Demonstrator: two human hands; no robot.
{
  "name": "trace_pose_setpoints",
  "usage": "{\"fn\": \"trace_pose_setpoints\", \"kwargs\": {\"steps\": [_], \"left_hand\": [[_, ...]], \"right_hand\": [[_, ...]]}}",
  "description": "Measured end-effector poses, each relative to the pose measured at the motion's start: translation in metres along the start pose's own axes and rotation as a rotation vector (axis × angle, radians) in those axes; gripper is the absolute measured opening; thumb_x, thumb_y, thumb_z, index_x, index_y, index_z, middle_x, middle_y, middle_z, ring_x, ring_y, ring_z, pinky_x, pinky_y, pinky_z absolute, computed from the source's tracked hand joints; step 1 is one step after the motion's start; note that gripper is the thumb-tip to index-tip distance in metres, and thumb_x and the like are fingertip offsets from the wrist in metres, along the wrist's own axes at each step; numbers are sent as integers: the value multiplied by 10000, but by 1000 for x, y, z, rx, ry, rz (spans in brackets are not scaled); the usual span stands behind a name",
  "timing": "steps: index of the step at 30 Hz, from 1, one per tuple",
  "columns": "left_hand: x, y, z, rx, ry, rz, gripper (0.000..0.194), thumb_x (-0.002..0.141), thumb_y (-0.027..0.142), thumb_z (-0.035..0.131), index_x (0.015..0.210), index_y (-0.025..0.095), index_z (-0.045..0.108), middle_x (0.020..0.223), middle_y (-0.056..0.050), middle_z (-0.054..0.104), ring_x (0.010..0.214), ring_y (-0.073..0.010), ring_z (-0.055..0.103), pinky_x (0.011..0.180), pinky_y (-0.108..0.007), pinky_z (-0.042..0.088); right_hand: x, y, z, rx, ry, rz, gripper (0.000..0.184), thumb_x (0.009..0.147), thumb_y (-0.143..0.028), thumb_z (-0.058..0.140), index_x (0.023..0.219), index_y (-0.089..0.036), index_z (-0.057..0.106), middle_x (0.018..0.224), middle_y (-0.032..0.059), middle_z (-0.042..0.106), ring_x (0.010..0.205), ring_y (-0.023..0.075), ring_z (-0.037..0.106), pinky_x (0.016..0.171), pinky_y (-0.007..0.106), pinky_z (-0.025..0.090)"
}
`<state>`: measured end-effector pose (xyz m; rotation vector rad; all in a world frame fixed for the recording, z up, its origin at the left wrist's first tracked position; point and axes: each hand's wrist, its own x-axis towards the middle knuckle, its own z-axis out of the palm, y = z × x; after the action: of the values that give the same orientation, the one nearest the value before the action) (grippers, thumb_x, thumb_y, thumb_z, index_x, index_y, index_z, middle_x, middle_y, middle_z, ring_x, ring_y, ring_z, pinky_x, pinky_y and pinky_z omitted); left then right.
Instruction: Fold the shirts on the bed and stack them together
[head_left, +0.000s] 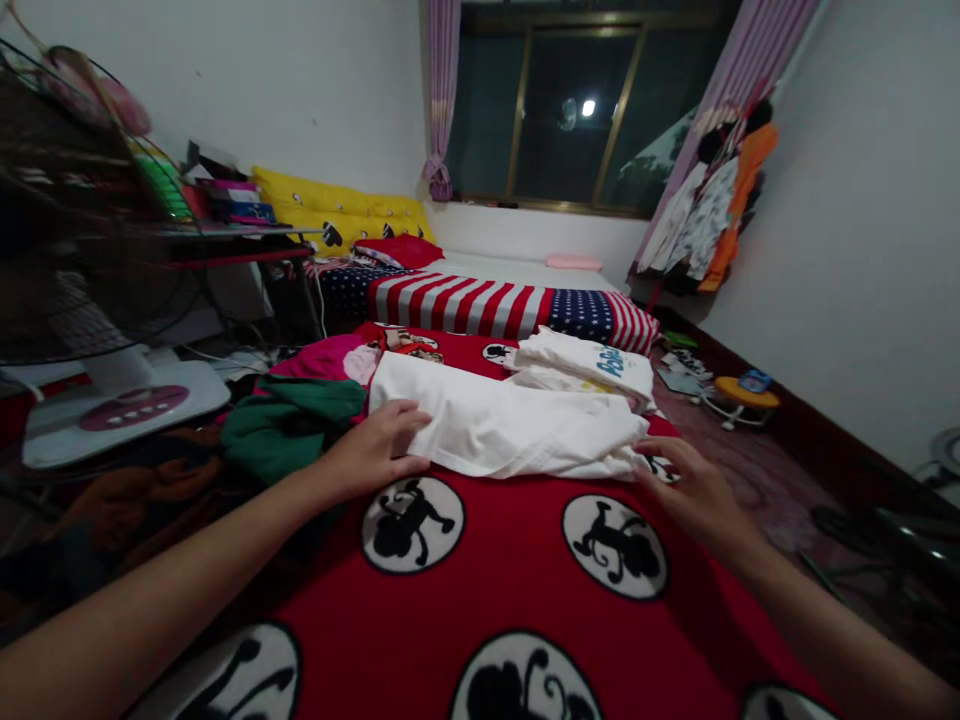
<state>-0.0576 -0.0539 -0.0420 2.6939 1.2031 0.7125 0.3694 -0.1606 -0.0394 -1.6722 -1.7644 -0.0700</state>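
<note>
Head view, white cloth (pixel 510 420), hands (pixel 386 442) (pixel 694 485) at ends

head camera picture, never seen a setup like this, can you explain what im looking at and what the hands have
No machine here: the left hand and right hand are bare and belong to the person wearing the camera. It looks forward and down from the head. In front lies a red cover with round prints. On it is a long white cloth; the left hand rests on its left end. The right fingertips are at its right end; whether they pinch it is hard to tell. Just beyond, to the right, is a white garment with blue lettering; to the left, a green cloth.
</note>
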Motion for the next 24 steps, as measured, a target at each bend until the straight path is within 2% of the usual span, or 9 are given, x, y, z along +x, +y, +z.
{"fn": "trace_pose_setpoints", "kwargs": {"steps": [2, 4, 7, 10, 14, 17, 20, 22, 24], "left_hand": [[-13, 1, 15, 73, -75, 39, 656, 744, 430, 690, 1331, 213, 492, 1422, -139, 410, 1274, -301, 437, 1055, -439, 376], [-15, 3, 22, 154, -80, 37, 682, 752, 410, 686, 1363, 207, 460, 1438, -148, 395, 1299, -320, 406, 1066, -463, 358], [-4, 8, 23, 266, -8, -6, 566, 788, 300, 625, 1325, 170, 503, 1359, -148, 481, 1242, -313, 460, 1037, -454, 390], [8, 7, 21, 339, 43, -44, 488, 765, 146, 541, 1252, 155, 579, 1269, -133, 554, 1153, -296, 524, 993, -438, 425], [12, -4, 17, 294, 9, -46, 476, 748, 89, 456, 1159, 209, 665, 1208, -92, 615, 1112, -266, 560, 970, -411, 444], [8, -8, 2, 136, -40, -36, 557, 668, 70, 432, 1152, 204, 674, 1216, -68, 634, 1133, -234, 564, 993, -362, 433], [1, 2, -32, -74, -80, -53, 587, 572, 98, 414, 1077, 196, 697, 1143, -26, 677, 1104, -225, 582, 986, -330, 435], [-7, 14, -61, -203, -124, -126, 497, 592, 143, 402, 977, 189, 713, 998, -14, 711, 972, -232, 626, 872, -319, 490], [-18, 28, -88, -303, -208, -173, 363, 663, 221, 425, 884, 178, 709, 874, -16, 706, 824, -221, 636, 736, -290, 508]], "right_hand": [[-9, 4, 10, -39, -25, -105, 274, 807, -392, 580, 1000, -206, 642, 1119, 104, 636, 1076, 272, 585, 951, 440, 463], [-7, 5, 20, -85, -28, -155, 238, 820, -324, 567, 1013, -202, 635, 1122, 104, 624, 1076, 262, 580, 961, 432, 461], [11, 1, 34, -224, -39, -203, 298, 805, -188, 546, 1090, -171, 631, 1188, 130, 597, 1077, 265, 575, 944, 414, 476], [29, -6, 47, -414, -68, -254, 430, 758, -88, 548, 1170, -171, 641, 1322, 160, 530, 1176, 313, 520, 985, 461, 435], [41, -6, 53, -414, -104, -202, 265, 730, -69, 552, 868, -191, 742, 1334, 141, 544, 1223, 328, 499, 1017, 485, 397], [43, -8, 38, -157, -62, -106, 187, 718, -130, 572, 807, -185, 727, 1295, 127, 588, 1193, 290, 541, 1020, 439, 412], [37, -25, 4, 181, -35, -37, 140, 740, -264, 584, 805, -193, 687, 1295, 106, 598, 1230, 279, 518, 1060, 436, 368], [27, -41, -26, 377, -83, 59, 180, 765, -355, 585, 831, -210, 669, 1267, 77, 624, 1219, 277, 526, 1036, 426, 390], [12, -54, -55, 510, -164, 233, 253, 767, -429, 590, 858, -209, 674, 1132, 77, 689, 1069, 277, 616, 898, 379, 489]]}}
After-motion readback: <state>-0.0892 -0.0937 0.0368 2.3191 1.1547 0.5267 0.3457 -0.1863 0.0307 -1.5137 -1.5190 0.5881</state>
